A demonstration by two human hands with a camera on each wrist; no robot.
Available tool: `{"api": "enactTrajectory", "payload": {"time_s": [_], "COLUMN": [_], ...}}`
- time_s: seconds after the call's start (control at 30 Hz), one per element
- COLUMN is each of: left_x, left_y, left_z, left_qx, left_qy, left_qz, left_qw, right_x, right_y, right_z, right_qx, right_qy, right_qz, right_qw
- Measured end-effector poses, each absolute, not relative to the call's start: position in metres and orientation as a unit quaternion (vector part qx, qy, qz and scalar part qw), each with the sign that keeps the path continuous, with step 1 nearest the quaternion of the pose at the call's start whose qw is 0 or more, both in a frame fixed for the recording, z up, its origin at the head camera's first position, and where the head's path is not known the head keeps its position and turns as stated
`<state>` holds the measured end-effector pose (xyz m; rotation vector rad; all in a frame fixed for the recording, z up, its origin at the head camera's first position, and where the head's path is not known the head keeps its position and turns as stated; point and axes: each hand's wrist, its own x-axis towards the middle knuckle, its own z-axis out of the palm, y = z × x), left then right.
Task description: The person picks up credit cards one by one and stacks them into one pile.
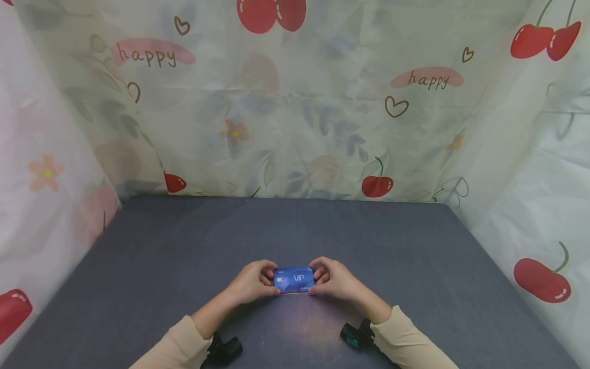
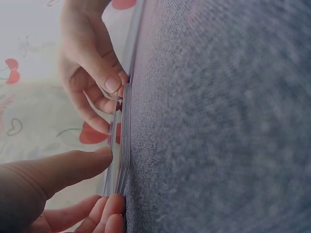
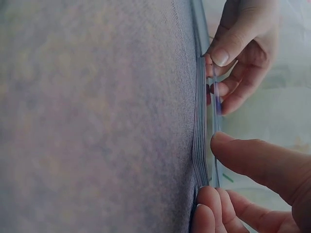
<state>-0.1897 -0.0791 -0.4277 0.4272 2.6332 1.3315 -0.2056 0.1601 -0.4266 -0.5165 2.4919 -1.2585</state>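
Observation:
In the head view, a blue card [image 1: 294,280] printed "VIP" faces up between my two hands at the middle of the table. My left hand [image 1: 253,282] pinches its left end between thumb and fingers, and my right hand [image 1: 334,279] does the same at the right end. Seen edge-on in the left wrist view, a stack of cards [image 2: 124,141] lies on the cloth, with a narrow gap between it and the raised card. The right wrist view shows that stack [image 3: 199,121] too, with fingertips [image 3: 206,199] of the right hand at its end.
A dark grey cloth [image 1: 295,225] covers the table. Patterned curtains [image 1: 295,118] with cherries and flowers enclose the back and both sides. Black wrist devices [image 1: 226,351] hang below the beige sleeves [image 1: 410,335].

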Motion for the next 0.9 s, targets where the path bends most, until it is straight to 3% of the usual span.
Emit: {"api": "enactTrajectory", "payload": {"time_s": [0.9], "left_x": [-0.1890], "left_y": [-0.0790], "left_z": [-0.4250], "left_qx": [0.148], "left_qy": [0.888], "left_qz": [0.428], "left_qw": [0.083], "right_x": [-0.2052], "right_y": [0.1587], "right_z": [-0.4254], "right_qx": [-0.188], "right_qy": [0.880], "right_qz": [-0.413], "right_qw": [0.142]}}
